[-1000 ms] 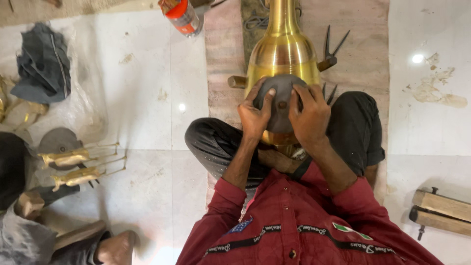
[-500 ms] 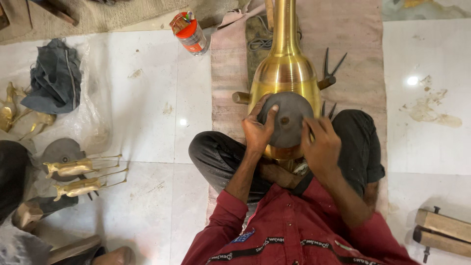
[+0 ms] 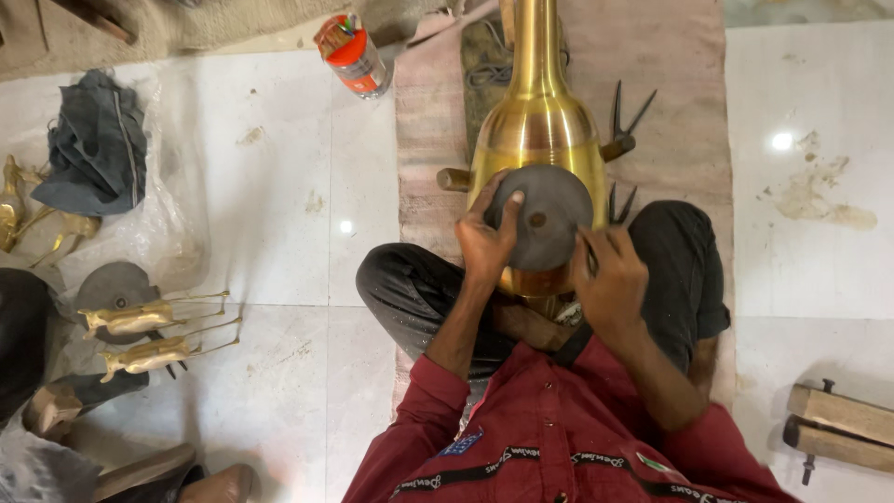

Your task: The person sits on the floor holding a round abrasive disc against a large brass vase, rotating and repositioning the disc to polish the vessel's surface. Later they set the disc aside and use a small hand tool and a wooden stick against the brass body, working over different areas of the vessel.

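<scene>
I sit cross-legged on a mat with a large polished brass vase (image 3: 537, 121) lying across my lap, its long neck pointing away from me. A round dark grey disc (image 3: 542, 216) with a small centre hole rests against the vase's wide end. My left hand (image 3: 484, 237) grips the disc's left edge. My right hand (image 3: 610, 279) is just off the disc's lower right edge, fingers curled around a thin dark tool whose tip touches the rim.
Pronged metal tools (image 3: 622, 121) lie right of the vase. An orange-capped can (image 3: 352, 58) lies at the back. Two brass deer figures (image 3: 154, 333) and another grey disc (image 3: 114, 287) sit on the white tiles at left, near a grey cloth (image 3: 93, 144). Wooden blocks (image 3: 838, 428) lie at right.
My right hand has slid off the disc's face down to its lower right edge. The left hand stays on the left rim. The head camera has shifted, so more floor shows at the back.
</scene>
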